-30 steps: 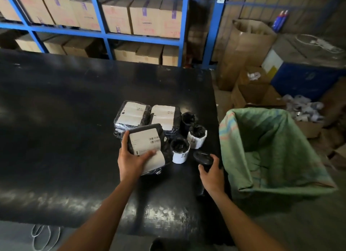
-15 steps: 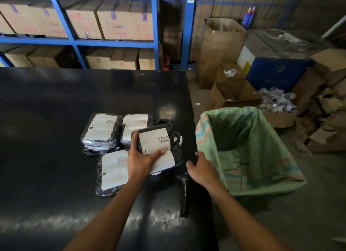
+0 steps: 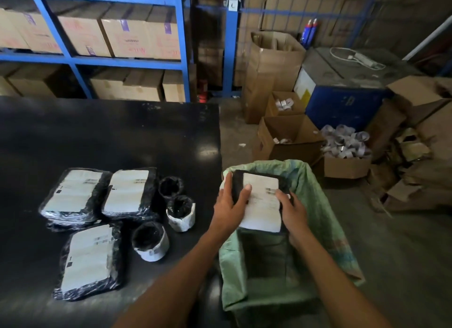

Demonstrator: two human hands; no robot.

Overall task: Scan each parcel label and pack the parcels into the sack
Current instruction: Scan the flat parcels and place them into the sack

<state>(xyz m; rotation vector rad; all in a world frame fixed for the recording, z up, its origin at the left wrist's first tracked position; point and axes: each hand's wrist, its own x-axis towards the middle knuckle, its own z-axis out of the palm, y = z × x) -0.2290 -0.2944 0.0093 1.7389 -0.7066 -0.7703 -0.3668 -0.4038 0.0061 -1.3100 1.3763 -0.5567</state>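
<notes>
Both hands hold one black-wrapped parcel with a white label [image 3: 263,200] over the open mouth of the green sack [image 3: 325,220]. My left hand [image 3: 231,202] grips its left edge, thumb on the label. My right hand [image 3: 292,211] grips its right edge. Three flat labelled parcels lie on the black table [image 3: 110,136]: two side by side [image 3: 73,193] [image 3: 128,191] and one nearer me [image 3: 89,256]. Three small round parcels [image 3: 170,185] [image 3: 182,212] [image 3: 150,240] stand beside them. The scanner is not visible.
The sack hangs just off the table's right edge. Open cardboard boxes [image 3: 291,136] and a box of paper rolls [image 3: 344,146] sit on the floor behind it, with a blue cabinet [image 3: 342,102]. Blue shelving with cartons [image 3: 127,34] stands behind the table.
The parcel has moved right from the table to above the sack. My right hand left the scanner and took hold of the parcel's right edge.
</notes>
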